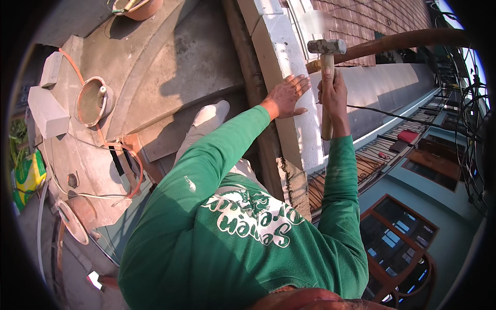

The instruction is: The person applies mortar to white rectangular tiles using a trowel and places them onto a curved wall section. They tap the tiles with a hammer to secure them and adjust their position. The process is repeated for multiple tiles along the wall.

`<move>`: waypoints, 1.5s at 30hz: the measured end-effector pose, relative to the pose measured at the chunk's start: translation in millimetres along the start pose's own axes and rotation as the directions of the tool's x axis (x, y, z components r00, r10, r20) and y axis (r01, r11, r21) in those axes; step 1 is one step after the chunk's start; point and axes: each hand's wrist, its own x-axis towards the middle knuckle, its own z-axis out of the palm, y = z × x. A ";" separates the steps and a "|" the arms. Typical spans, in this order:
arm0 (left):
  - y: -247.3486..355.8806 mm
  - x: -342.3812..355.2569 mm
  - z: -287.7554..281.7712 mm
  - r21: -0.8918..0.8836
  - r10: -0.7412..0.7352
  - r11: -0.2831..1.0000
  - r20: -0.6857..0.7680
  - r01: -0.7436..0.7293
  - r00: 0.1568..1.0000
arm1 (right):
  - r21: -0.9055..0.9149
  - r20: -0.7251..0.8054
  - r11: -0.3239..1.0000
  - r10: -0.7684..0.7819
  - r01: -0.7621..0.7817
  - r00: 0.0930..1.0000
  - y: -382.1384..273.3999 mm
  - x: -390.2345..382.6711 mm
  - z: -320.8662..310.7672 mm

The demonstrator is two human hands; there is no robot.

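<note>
My left hand (287,97) rests flat on top of a pale lightweight concrete block (305,124), fingers stretched out and pointing away to the right. The block belongs to a low wall running away from me, with another block (279,41) farther along. Just right of the wall, my right hand (333,95) is wrapped round the wooden handle of a club hammer (326,47). Its stained, blocky head is up, apart from the block. Rough mortar (294,188) shows at the near end of the wall.
Past the wall lie a lower roof (382,85), a railing and a house, with tangled cables (467,103) at far right. A brown pipe (403,45) crosses there. Left are a mortar bucket (81,116), loose blocks (49,111), an orange hose (72,64) and another bucket (147,10).
</note>
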 end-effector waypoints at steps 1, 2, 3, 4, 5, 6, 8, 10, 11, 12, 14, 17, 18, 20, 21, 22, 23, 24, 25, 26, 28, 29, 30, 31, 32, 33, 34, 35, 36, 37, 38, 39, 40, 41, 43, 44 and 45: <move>-2.0 -1.3 5.2 -0.015 -0.013 1.000 -0.030 0.013 0.999 | -0.083 -0.024 0.994 -0.077 0.075 0.997 -0.3 25.1 6.7; -2.3 -1.4 5.8 -0.032 -0.024 0.999 -0.060 0.022 0.998 | -0.168 -0.045 0.975 -0.155 0.145 0.987 -1.0 44.2 12.1; -1.0 -1.9 6.3 -0.030 -0.037 0.999 -0.035 0.036 0.999 | -0.274 -0.012 0.947 -0.176 0.166 0.984 0.0 57.4 19.3; 4.1 -0.9 4.0 -0.036 -0.040 0.999 -0.012 0.040 0.999 | -0.384 0.014 0.906 -0.186 0.177 0.982 3.0 66.4 25.9; 6.6 1.3 -1.7 -0.037 -0.043 0.998 0.010 0.043 0.999 | -0.485 0.040 0.853 -0.197 0.192 0.979 5.5 74.5 31.4; 7.0 6.1 -7.7 -0.060 -0.051 0.997 0.031 0.052 0.998 | -0.535 0.138 0.824 -0.131 0.185 0.982 11.5 81.8 35.3; 5.0 4.1 -15.9 -0.102 -0.085 0.990 0.093 0.094 0.992 | -0.583 0.226 0.786 -0.086 0.205 0.970 3.8 90.6 42.7; 0.4 1.9 -13.0 -0.085 -0.084 0.992 0.078 0.091 0.993 | -0.592 0.242 0.785 -0.045 0.184 0.969 -11.0 97.5 42.4; -0.6 0.4 -12.0 -0.080 -0.081 0.993 0.071 0.086 0.994 | -0.600 0.248 0.782 -0.021 0.170 0.969 -17.8 98.8 41.1; -2.0 -0.9 -10.9 -0.107 -0.077 0.991 0.042 0.081 0.996 | -0.573 0.228 0.796 -0.075 0.196 0.971 -19.8 101.4 40.1; 2.1 -5.9 -9.9 -0.173 -0.080 0.982 -0.001 0.079 0.997 | -0.521 0.195 0.819 -0.162 0.243 0.967 -20.4 103.1 40.6; 3.9 -2.3 -9.5 -0.166 -0.083 0.983 -0.010 0.080 0.997 | -0.534 0.138 0.806 -0.215 0.256 0.967 -14.9 107.0 49.7; 2.5 2.7 -12.9 -0.122 -0.089 0.988 0.041 0.093 0.995 | -0.575 0.148 0.775 -0.217 0.262 0.965 -0.3 108.5 53.7; 5.2 3.1 -21.5 -0.032 -0.113 0.992 0.153 0.120 0.982 | -0.616 0.273 0.726 -0.167 0.305 0.948 4.0 111.5 62.6; 5.6 -0.1 -15.8 -0.026 -0.095 0.995 0.114 0.099 0.989 | -0.622 0.293 0.725 -0.136 0.296 0.947 4.6 114.7 57.1; 3.4 0.6 -13.4 -0.027 -0.095 0.995 0.087 0.097 0.992 | -0.622 0.313 0.724 -0.119 0.298 0.942 -5.1 120.9 54.2; 2.8 -0.3 -11.1 -0.028 -0.093 0.995 0.062 0.095 0.994 | -0.620 0.310 0.733 -0.099 0.280 0.946 -11.4 123.9 52.5; 3.0 -1.9 -8.8 -0.030 -0.092 0.995 0.037 0.093 0.995 | -0.604 0.274 0.751 -0.120 0.267 0.954 -15.5 122.6 53.2; 2.4 -1.8 -8.7 -0.021 -0.088 0.996 0.048 0.089 0.995 | -0.587 0.238 0.768 -0.140 0.257 0.961 -20.3 121.9 54.0; 2.7 -2.6 -8.7 -0.012 -0.086 0.996 0.060 0.086 0.995 | -0.568 0.201 0.785 -0.159 0.247 0.967 -25.3 121.7 54.9; 2.3 -2.8 -8.2 0.000 -0.088 0.996 0.079 0.088 0.993 | -0.514 0.122 0.824 -0.204 0.237 0.971 -45.6 120.3 55.7; 1.4 -1.9 -7.9 0.003 -0.092 0.996 0.085 0.092 0.992 | -0.516 0.107 0.822 -0.219 0.243 0.970 -38.0 118.6 62.0; 1.8 -2.3 -7.7 0.007 -0.097 0.995 0.092 0.097 0.991 | -0.518 0.093 0.819 -0.235 0.248 0.968 -23.3 118.8 69.1; 4.8 6.0 -13.8 0.013 -0.082 0.997 0.096 0.081 0.992 | -0.598 0.154 0.750 -0.236 0.281 0.959 -1.1 121.9 64.4; 6.8 5.0 -17.0 0.024 -0.083 0.996 0.114 0.081 0.990 | -0.657 0.230 0.682 -0.225 0.322 0.947 7.5 118.5 67.6; 9.2 5.0 -20.3 0.034 -0.082 0.996 0.131 0.078 0.988 | -0.657 0.239 0.687 -0.200 0.310 0.950 11.5 124.3 61.9; 5.9 2.9 -16.5 0.024 -0.084 0.996 0.118 0.082 0.989 | -0.647 0.248 0.696 -0.193 0.311 0.949 5.2 129.8 63.4; 2.8 1.1 -12.8 0.013 -0.085 0.996 0.105 0.084 0.991 | -0.639 0.257 0.704 -0.186 0.311 0.948 -1.4 135.3 61.8; 0.5 -0.1 -9.2 0.002 -0.085 0.996 0.091 0.085 0.992 | -0.631 0.264 0.711 -0.178 0.310 0.948 -7.4 139.7 61.5; 1.0 0.1 -8.6 -0.007 -0.078 0.997 0.088 0.079 0.993 | -0.636 0.232 0.706 -0.210 0.311 0.950 -12.2 137.5 59.9; -0.1 -1.0 -7.7 -0.013 -0.083 0.996 0.089 0.084 0.993 | -0.595 0.189 0.752 -0.212 0.283 0.959 -24.7 133.2 62.4; -1.8 -2.5 -6.7 -0.019 -0.089 0.996 0.091 0.091 0.992 | -0.549 0.147 0.795 -0.210 0.256 0.967 -37.7 128.2 65.0; -0.3 -1.9 -6.0 -0.016 -0.087 0.996 0.088 0.089 0.992 | -0.510 0.095 0.831 -0.202 0.222 0.975 -45.6 122.8 63.3; 0.2 -1.3 -5.5 -0.011 -0.087 0.996 0.084 0.088 0.993 | -0.497 0.058 0.824 -0.281 0.271 0.958 -36.7 122.9 66.0; 3.3 3.3 -9.1 -0.033 -0.080 0.996 0.093 0.083 0.992 | -0.597 0.185 0.738 -0.255 0.315 0.949 7.6 124.2 66.3; 3.0 2.4 -13.7 -0.057 -0.084 0.994 0.112 0.091 0.990 | -0.638 0.250 0.689 -0.236 0.343 0.939 13.0 123.1 66.2; 3.8 2.9 -18.7 -0.081 -0.086 0.992 0.130 0.097 0.988 | -0.644 0.258 0.690 -0.210 0.330 0.943 15.4 127.8 61.7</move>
